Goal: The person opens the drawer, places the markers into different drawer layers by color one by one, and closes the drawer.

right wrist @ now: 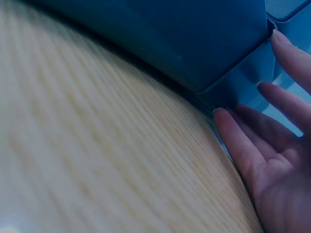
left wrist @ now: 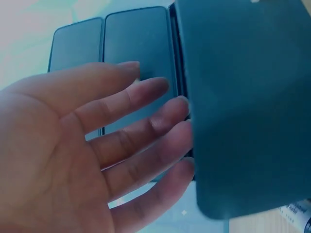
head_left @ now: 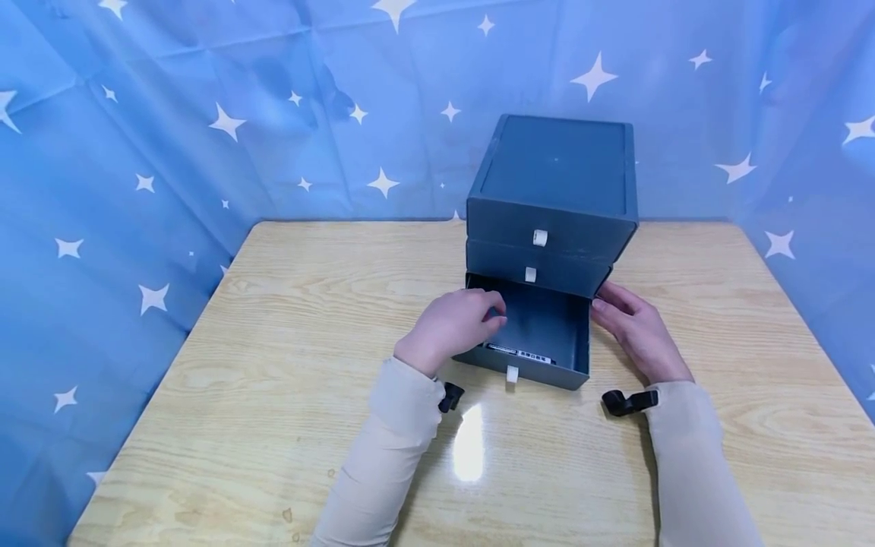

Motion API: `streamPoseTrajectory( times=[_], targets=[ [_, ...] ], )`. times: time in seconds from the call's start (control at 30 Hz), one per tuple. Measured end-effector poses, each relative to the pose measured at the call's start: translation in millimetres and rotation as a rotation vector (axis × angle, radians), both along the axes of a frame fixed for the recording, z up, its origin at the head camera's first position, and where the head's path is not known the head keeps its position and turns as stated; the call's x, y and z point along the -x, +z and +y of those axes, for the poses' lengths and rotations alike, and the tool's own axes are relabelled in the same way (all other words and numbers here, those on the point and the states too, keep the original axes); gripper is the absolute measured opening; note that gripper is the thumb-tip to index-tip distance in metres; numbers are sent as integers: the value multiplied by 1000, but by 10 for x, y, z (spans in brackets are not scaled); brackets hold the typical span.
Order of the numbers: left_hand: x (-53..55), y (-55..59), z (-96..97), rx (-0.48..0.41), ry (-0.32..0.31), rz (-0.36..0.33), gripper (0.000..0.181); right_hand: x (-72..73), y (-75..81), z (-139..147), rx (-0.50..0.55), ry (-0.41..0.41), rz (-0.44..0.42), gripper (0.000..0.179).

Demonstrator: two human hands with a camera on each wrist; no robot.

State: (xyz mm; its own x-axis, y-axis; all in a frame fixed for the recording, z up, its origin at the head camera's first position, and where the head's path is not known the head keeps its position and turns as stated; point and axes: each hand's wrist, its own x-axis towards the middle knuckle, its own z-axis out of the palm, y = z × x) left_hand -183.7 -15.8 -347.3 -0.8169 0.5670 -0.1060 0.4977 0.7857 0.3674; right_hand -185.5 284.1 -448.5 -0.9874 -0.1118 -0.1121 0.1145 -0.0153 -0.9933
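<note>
The bottom drawer [head_left: 547,319] of a dark blue desktop drawer cabinet [head_left: 557,163] is pulled out. My left hand [head_left: 458,323] is over the drawer's left side, its fingers loosely bent and apart. In the left wrist view, the left fingertips [left wrist: 182,167] are right at the edge of a dark panel [left wrist: 248,107]. On the other side, my right hand [head_left: 636,334] rests by the cabinet's lower right corner with fingers extended. The right wrist view shows the right fingertips [right wrist: 221,114] against the cabinet's side, low over the table. A marker with a white label [head_left: 536,357] lies inside, along the drawer's front wall.
The cabinet stands at the back of a light wooden table [head_left: 307,327]. Above the pulled-out drawer, the top and middle drawers with white pull tabs [head_left: 540,238] are closed. A blue curtain with white stars [head_left: 383,114] hangs behind. Each wrist has a black camera mount [head_left: 629,402].
</note>
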Motion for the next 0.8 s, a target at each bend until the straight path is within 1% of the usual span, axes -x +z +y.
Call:
streamPoseTrajectory(
  times=[0.23, 0.37, 0.5, 0.7, 0.8],
  targets=[
    [56, 11, -102, -30, 37, 25, 19, 2, -14, 1, 7, -3, 12, 58],
    [78, 17, -148, -51, 48, 13, 19, -2, -20, 2, 16, -11, 25, 57],
    [101, 24, -206, -70, 73, -13, 21, -2, -18, 9, 6, -12, 28, 56],
    [166, -8, -328, -73, 115, -15, 22, -4, -12, 6, -33, -5, 24, 57],
    [200, -31, -379, -79, 131, -13, 21, -3, -13, 3, -23, -2, 21, 57]
  ],
)
